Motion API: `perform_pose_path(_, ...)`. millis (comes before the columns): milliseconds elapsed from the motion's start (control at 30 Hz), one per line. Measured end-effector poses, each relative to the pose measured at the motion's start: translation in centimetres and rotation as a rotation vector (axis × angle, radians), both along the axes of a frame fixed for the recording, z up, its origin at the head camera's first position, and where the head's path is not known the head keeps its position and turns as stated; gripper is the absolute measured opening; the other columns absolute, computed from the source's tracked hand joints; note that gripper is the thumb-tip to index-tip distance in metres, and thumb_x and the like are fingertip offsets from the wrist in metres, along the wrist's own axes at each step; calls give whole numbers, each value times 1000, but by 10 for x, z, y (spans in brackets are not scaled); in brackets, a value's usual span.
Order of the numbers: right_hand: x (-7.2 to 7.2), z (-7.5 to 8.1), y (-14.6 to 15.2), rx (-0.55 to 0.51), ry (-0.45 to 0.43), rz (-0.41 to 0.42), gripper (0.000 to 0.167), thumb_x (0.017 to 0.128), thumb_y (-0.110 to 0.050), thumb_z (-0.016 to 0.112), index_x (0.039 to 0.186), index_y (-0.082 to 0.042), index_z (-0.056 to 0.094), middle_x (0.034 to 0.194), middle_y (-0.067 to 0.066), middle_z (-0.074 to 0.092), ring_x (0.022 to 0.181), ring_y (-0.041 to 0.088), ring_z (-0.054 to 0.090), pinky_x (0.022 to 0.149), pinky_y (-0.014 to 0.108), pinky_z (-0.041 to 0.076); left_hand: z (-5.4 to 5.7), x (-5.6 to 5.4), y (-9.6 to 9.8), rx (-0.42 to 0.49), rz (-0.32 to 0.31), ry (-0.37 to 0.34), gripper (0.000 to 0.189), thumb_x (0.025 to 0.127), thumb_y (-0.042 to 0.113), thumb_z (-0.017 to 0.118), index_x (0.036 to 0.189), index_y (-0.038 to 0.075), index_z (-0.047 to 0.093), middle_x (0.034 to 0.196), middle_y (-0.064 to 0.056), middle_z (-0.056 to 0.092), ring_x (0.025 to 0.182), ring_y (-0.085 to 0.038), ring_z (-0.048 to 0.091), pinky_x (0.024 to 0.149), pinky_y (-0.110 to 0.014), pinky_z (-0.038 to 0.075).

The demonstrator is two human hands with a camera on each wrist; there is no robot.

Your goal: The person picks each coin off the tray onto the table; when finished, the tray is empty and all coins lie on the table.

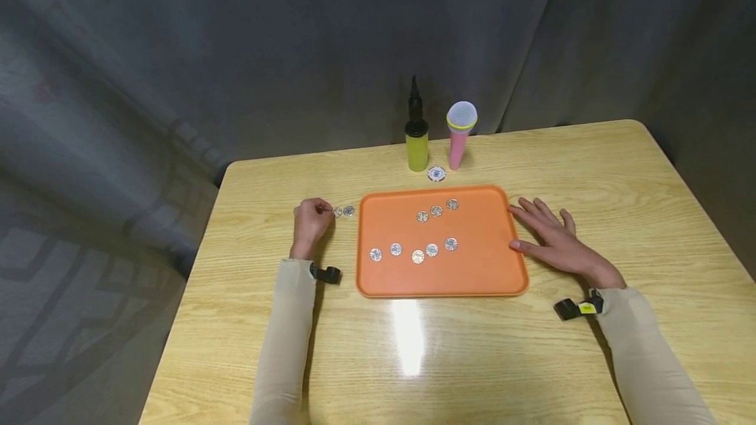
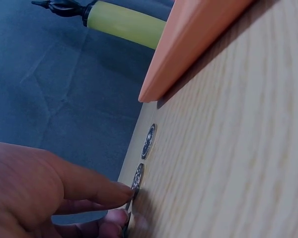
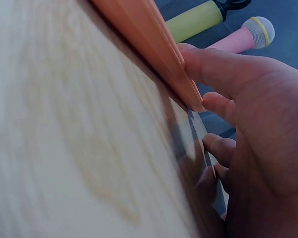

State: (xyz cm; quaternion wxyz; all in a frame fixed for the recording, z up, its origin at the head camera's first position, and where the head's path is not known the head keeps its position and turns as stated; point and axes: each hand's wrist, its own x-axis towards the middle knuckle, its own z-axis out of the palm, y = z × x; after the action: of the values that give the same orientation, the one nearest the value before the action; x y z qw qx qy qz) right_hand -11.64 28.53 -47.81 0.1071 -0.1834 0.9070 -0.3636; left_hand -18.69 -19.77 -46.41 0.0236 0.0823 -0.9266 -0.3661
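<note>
My left hand (image 1: 311, 222) is at the table left of the orange tray (image 1: 390, 281), fingers curled and tips together. A thin coin edge (image 2: 126, 226) shows at those fingertips, partly hidden by them. Beside them lie two silver coins (image 1: 338, 212) in a row, the nearer one touching or almost touching the index finger. On the tray rest several silver coins (image 1: 418, 256) in two loose rows. My right hand (image 1: 552, 238) lies spread at the tray's right side, thumb and index finger touching its rim (image 3: 181, 74), the other fingers towards the table.
Behind the tray stand a yellow-green hand pump (image 1: 417, 149) with a black top and a pink toy microphone (image 1: 459, 146). A white poker chip (image 1: 436, 174) lies before them. The wooden table (image 1: 472, 359) ends at a dark curtain (image 1: 331, 51).
</note>
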Motion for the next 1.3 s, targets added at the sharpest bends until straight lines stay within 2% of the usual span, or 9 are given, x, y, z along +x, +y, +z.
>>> perform_pose_path(167,0,0,0,5,-5,1,74,97,-31,62,159,-16,25,167,25,13,155,46,-3,113,71,-16,0,0,-2,10,0,5,14,88,4,64,91,-1,76,88,-19,72,74,-23,56,67,-26,40)
perform_pose_path(400,0,0,1,4,-6,-2,74,97,-31,63,159,-15,26,167,25,12,155,46,-4,113,71,-16,5,1,-4,71,-15,42,14,89,5,63,91,-3,74,83,-21,72,58,-11,50,52,-22,39)
perform_pose_path(567,-1,-1,1,4,-1,-1,74,97,-31,63,159,-15,26,166,25,13,155,46,-3,113,71,-16,10,1,0,141,-47,61,16,91,5,64,98,-6,73,88,-24,72,57,-13,56,50,-20,41)
perform_pose_path(700,-1,-1,1,1,4,2,74,97,-30,63,159,-16,26,166,25,13,155,47,-3,113,71,-16,14,1,7,193,-77,51,17,92,6,64,102,-5,73,87,-22,70,61,-19,59,51,-21,42)
perform_pose_path(900,-1,-2,0,-5,8,6,74,97,-30,63,160,-17,25,167,25,13,155,47,-3,112,72,-16,21,0,21,202,-130,73,18,88,4,65,102,-5,73,81,-17,67,59,-11,52,52,-21,40)
perform_pose_path(1167,-1,-2,0,-10,4,8,74,97,-30,63,160,-18,25,167,25,12,155,46,-4,112,71,-17,29,0,43,195,-161,56,15,86,3,68,99,-2,74,80,-13,65,64,-12,51,56,-21,40)
perform_pose_path(1300,0,-2,1,-6,4,4,74,97,-30,63,160,-17,25,167,25,12,155,46,-4,113,70,-17,30,0,55,224,-198,50,15,87,1,68,100,-5,73,78,-14,65,59,-17,55,51,-20,41)
